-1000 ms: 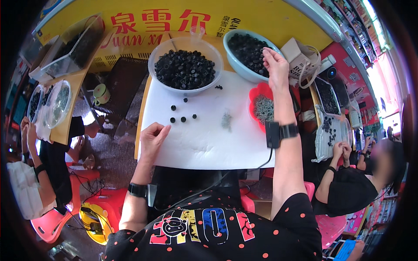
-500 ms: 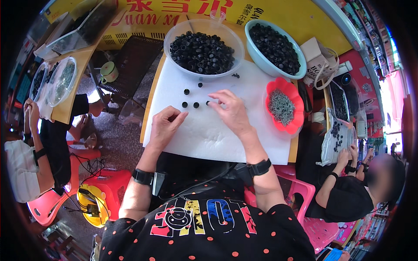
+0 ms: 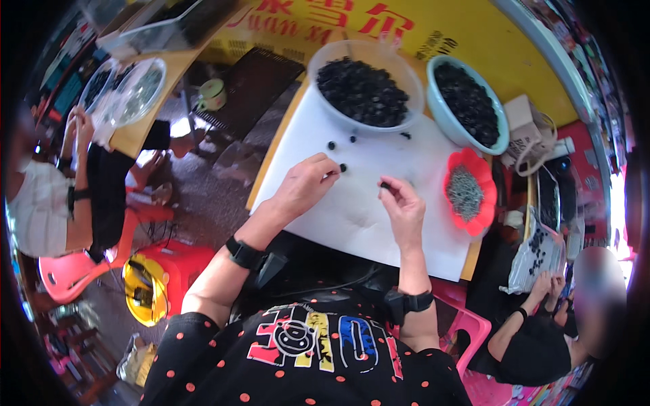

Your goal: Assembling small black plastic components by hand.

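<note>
Between the thumb and fingers of my right hand (image 3: 406, 208) is a small round black cap (image 3: 385, 185), lifted off the white foam sheet (image 3: 342, 220). My left hand (image 3: 305, 188) is closed in a pinch over the sheet's left half. What it grips, if anything, is mostly hidden by the fingers. Right beside its fingertips sits another black cap (image 3: 343, 168). Farther back two more lie loose, a nearer cap (image 3: 331, 145) and a smaller-looking one (image 3: 353, 139).
Behind stand a clear bowl (image 3: 414, 111) and a light blue basin (image 3: 504, 139), both full of black caps. A red flower-shaped dish (image 3: 478, 226) of small metal pieces sits at the right. Co-workers sit at both sides, near a red stool (image 3: 193, 260) and a pink chair (image 3: 474, 325).
The view has turned and shifted. My right hand has picked a black cap off the sheet and drawn it back toward me. My left hand has moved forward to the remaining caps.
</note>
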Demonstrator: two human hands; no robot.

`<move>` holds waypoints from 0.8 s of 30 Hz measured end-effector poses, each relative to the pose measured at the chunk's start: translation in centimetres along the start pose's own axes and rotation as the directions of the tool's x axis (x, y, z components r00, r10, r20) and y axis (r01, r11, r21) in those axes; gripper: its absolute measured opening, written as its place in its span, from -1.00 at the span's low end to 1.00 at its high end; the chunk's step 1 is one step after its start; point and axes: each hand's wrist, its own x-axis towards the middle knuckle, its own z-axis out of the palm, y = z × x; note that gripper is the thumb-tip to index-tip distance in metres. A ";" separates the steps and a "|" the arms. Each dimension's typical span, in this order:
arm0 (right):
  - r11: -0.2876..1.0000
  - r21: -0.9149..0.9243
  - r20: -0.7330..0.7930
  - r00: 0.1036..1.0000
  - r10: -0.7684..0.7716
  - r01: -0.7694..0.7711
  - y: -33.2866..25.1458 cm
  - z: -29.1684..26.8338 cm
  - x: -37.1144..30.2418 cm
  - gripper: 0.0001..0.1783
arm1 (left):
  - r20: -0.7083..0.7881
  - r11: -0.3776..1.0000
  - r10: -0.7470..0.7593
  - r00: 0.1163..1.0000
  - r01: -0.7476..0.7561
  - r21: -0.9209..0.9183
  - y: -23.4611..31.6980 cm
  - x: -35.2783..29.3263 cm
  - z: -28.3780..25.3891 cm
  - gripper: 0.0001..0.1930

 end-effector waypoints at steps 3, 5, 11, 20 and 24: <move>0.997 -0.016 0.021 0.997 -0.077 0.077 -0.5 -0.4 -1.1 -0.73 | 0.045 0.996 -0.008 0.999 0.004 0.093 0.3 1.0 -0.4 -0.91; 0.998 -0.025 -0.008 0.998 -0.056 0.055 -0.8 -1.8 -2.5 -0.72 | 0.073 0.994 0.037 0.997 -0.044 0.097 1.2 2.4 0.8 -0.91; 1.000 0.025 -0.171 0.985 0.020 -0.016 1.4 -4.1 -5.2 -0.68 | 0.176 0.983 0.122 0.977 -0.143 0.114 1.5 7.7 5.3 -0.85; 0.980 0.198 -0.457 0.884 0.098 -0.007 4.2 -6.8 -6.1 -0.77 | 0.326 0.979 0.151 0.933 -0.187 0.083 3.2 11.0 10.6 -0.86; 0.956 0.292 -0.440 0.893 0.097 0.040 4.6 -6.8 -6.3 -0.78 | 0.402 0.964 0.154 0.903 -0.226 0.138 2.6 11.6 11.5 -0.87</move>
